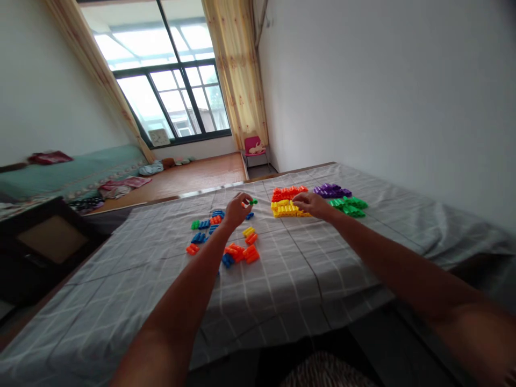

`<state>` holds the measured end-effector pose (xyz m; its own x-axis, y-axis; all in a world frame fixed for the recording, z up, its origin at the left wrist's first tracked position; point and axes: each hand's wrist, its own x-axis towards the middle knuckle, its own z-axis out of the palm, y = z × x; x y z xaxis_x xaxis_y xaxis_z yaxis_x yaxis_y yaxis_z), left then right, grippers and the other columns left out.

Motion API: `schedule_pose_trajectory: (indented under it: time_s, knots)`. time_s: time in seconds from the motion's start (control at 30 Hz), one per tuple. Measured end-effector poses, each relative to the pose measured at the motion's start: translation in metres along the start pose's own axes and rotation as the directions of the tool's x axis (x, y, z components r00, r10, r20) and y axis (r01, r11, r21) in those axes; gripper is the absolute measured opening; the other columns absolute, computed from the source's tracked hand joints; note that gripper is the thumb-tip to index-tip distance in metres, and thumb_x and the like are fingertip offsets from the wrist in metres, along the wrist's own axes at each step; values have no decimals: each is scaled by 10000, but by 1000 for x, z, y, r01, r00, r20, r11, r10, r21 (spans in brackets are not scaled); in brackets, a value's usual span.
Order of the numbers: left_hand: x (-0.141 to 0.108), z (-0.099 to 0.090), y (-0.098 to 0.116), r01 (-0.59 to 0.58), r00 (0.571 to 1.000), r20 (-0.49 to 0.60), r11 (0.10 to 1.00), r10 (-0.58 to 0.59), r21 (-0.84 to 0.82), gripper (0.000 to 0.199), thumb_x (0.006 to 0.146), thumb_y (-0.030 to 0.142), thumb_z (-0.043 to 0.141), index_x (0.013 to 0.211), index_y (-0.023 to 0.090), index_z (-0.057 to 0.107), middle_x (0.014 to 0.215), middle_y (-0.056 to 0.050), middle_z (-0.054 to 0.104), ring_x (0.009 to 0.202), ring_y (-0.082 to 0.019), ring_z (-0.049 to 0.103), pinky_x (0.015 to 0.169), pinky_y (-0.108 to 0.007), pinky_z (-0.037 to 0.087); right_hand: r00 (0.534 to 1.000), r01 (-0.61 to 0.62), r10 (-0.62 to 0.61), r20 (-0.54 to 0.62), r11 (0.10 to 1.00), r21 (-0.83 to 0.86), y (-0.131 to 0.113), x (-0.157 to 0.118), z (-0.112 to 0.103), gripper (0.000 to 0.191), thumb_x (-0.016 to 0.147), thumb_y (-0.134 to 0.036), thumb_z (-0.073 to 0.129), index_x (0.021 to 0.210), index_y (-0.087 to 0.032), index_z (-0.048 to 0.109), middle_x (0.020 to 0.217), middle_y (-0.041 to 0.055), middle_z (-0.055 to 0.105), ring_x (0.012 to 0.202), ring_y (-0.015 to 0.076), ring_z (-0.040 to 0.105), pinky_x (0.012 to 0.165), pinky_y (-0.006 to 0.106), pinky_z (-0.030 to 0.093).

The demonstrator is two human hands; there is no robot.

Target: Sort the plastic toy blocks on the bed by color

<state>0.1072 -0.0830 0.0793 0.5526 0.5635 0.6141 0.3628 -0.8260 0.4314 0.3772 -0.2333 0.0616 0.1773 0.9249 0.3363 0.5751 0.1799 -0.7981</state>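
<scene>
My left hand (238,208) is closed on a small green piece (253,202), above loose blue, orange and green pieces. My right hand (308,204) reaches over the right end of the yellow pieces (284,208); its fingertips are bent, and whether they grip a piece is too small to tell. Behind the yellow group lie red-orange pieces (288,192). To the right are purple pieces (331,190) and green pieces (350,206). Nearer to me on the left, orange pieces (236,251) and a blue piece (228,260) lie scattered on the cloth.
A grey checked cloth (278,290) covers the surface. A white wall (382,97) rises on the right. Beyond the far edge are a brown platform (201,172), a pink chair (253,145) and a window with curtains. A dark cabinet (48,247) stands at the left.
</scene>
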Motion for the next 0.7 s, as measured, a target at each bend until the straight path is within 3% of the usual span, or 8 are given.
schedule_pose_trajectory:
  time_s: [0.1, 0.2, 0.3, 0.37, 0.47, 0.57, 0.7]
  knots:
    - [-3, 27, 16, -66, 997, -30, 997, 65, -38, 147, 746, 105, 572, 859, 193, 602, 884, -12, 597, 745, -106, 592, 616, -200, 497, 990, -119, 92, 103, 946, 302, -23, 17, 47, 344, 770, -478, 688, 940, -180, 664, 836, 55, 687, 694, 141, 624, 627, 254, 526]
    - [-11, 37, 27, -125, 991, -39, 992, 124, -28, 155, 775, 93, 549, 879, 197, 596, 911, -18, 594, 769, -104, 586, 620, -195, 502, 962, -271, 216, 169, 839, 472, -36, 29, 76, 363, 769, -500, 692, 939, -183, 651, 848, 61, 689, 697, 135, 627, 604, 240, 524]
    - [-17, 36, 32, -204, 979, 22, 979, 204, -25, 191, 785, 89, 532, 922, 199, 608, 993, -31, 603, 808, -107, 594, 659, -207, 525, 958, -285, 223, 177, 778, 561, -35, 32, 87, 370, 709, -466, 760, 907, -175, 647, 837, 46, 691, 699, 123, 626, 615, 221, 514]
    - [-19, 30, 27, -245, 965, 87, 969, 247, -25, 253, 788, 102, 528, 999, 209, 618, 1101, -43, 601, 872, -119, 609, 708, -229, 545, 971, -238, 202, 126, 790, 564, -28, 28, 81, 380, 661, -434, 798, 890, -171, 649, 829, 35, 693, 721, 127, 629, 637, 223, 512]
    - [-21, 8, 4, -224, 968, 125, 974, 219, 27, 293, 800, 161, 524, 1063, 223, 635, 1227, -58, 575, 1025, -168, 606, 788, -279, 561, 982, -162, 189, -6, 860, 484, -5, 12, 42, 378, 633, -406, 805, 888, -171, 654, 838, 31, 703, 778, 150, 643, 683, 248, 514]
    - [-26, -31, -38, -52, 995, 91, 991, 41, 122, 285, 805, 237, 504, 1043, 218, 660, 1261, -65, 556, 1014, -186, 616, 774, -304, 578, 963, -150, 212, -165, 933, 326, 27, -19, -29, 364, 648, -404, 770, 909, -174, 664, 866, 44, 714, 787, 166, 649, 688, 265, 513]
    - [-40, -84, -98, 128, 990, 25, 958, -138, 256, 300, 762, 288, 533, 1016, 226, 680, 1217, -52, 589, 1025, -205, 615, 750, -295, 576, 884, -277, 241, -401, 960, -33, 68, -72, -127, 302, 650, -409, 725, 823, -164, 689, 819, 72, 719, 715, 180, 649, 652, 280, 507]
